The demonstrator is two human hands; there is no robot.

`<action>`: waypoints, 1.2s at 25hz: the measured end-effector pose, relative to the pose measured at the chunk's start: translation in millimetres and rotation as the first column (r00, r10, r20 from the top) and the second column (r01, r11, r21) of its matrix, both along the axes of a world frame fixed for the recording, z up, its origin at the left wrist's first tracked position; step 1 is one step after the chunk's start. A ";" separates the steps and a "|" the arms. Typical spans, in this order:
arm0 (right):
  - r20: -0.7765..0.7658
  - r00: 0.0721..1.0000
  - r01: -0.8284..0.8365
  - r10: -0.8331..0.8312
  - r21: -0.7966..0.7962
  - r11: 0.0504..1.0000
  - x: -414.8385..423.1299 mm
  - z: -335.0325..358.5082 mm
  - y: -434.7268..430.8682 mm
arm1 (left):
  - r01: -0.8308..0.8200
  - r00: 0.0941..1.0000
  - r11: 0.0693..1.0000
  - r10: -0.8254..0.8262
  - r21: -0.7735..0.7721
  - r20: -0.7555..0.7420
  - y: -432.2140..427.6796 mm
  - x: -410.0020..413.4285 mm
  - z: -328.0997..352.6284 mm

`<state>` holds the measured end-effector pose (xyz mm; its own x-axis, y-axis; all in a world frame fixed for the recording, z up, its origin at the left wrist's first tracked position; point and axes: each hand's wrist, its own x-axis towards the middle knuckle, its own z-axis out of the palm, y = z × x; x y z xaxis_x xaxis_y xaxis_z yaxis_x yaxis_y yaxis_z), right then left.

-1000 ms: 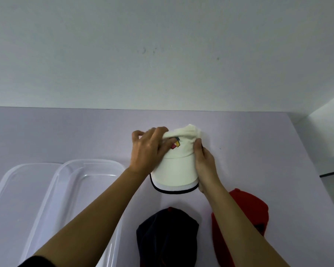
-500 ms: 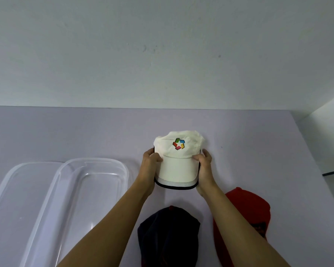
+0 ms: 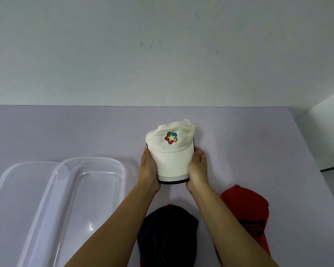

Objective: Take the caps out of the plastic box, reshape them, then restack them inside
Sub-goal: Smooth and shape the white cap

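A white cap with a multicoloured star logo and a dark-edged brim sits on the lilac table, brim pointing toward me. My left hand grips the brim's left side and my right hand grips its right side, curving the brim between them. A dark navy cap lies near the front edge between my forearms. A red cap lies to its right, partly hidden by my right forearm. The clear plastic box stands on the left with nothing visible inside.
A clear lid lies beside the box at the far left, partly under it. The lilac table meets a pale wall at the back and ends at an edge on the right.
My left hand left the cap's crown and took the brim's left side. Both hands then slid nearer along the brim and squeezed it narrower. The crown now shows its logo.
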<state>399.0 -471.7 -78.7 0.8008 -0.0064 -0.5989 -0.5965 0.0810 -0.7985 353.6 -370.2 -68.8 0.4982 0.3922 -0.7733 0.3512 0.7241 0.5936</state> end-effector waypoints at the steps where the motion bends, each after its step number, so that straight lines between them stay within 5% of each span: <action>1: 0.072 0.997 0.008 -0.007 -0.012 1.000 0.9 5.9 1.2 | -0.016 1.000 1.000 0.015 0.022 0.023 -0.3 1.4 0.4; 4: 0.167 0.977 -0.121 0.130 -0.063 0.991 0.6 14.2 -4.2 | -0.054 0.994 0.993 0.044 0.101 0.100 8.9 2.4 -2.9; 7: 0.037 0.976 -0.215 0.212 0.233 0.948 -3.5 15.8 -15.5 | -0.045 0.996 0.976 0.027 0.215 0.086 19.8 1.2 -3.4; 9: -0.051 0.965 -0.216 0.256 0.397 0.892 -6.3 17.6 -18.8 | 0.043 0.996 0.954 -0.064 0.296 0.061 20.3 0.7 0.6; 13: -0.067 0.984 -0.119 0.164 0.433 0.894 -3.9 15.4 -21.2 | 0.265 0.945 0.853 -0.323 0.450 0.056 14.4 -4.2 5.5; 17: -0.057 0.998 0.017 0.008 0.417 0.909 4.5 18.2 -20.1 | 0.472 0.729 0.584 -0.680 0.660 0.081 20.2 -22.8 0.0; 20: -0.001 0.999 -0.044 0.048 0.393 0.918 2.2 27.8 -18.5 | 0.509 0.535 0.056 -0.802 0.859 -0.265 21.2 -28.8 -4.1; 22: 0.052 0.989 -0.145 0.135 0.388 0.910 -2.8 36.2 -15.6 | 0.370 0.640 -0.144 -0.676 0.918 -0.364 16.1 -30.2 0.6; 26: 0.100 0.951 -0.303 0.292 0.487 0.819 -14.0 58.1 -24.2 | 0.166 0.800 -0.331 -0.505 0.929 -0.322 15.7 -33.8 13.0; 27: 0.154 0.906 -0.422 0.394 0.401 0.813 -17.9 63.1 -28.5 | 0.156 0.814 -0.371 -0.476 0.915 -0.332 17.7 -36.3 17.8; 28: 0.224 0.805 -0.585 0.550 0.142 0.799 -22.4 66.7 -31.0 | 0.153 0.823 -0.399 -0.456 0.904 -0.340 19.8 -39.0 21.2; 29: 0.228 0.657 -0.673 0.719 -0.252 0.695 -26.4 67.1 -32.9 | 0.146 0.829 -0.419 -0.443 0.896 -0.342 20.6 -42.4 24.7; 30: 0.207 0.533 -0.588 0.820 -0.606 0.536 -30.4 65.4 -35.1 | 0.134 0.833 -0.442 -0.434 0.887 -0.343 20.1 -47.2 29.2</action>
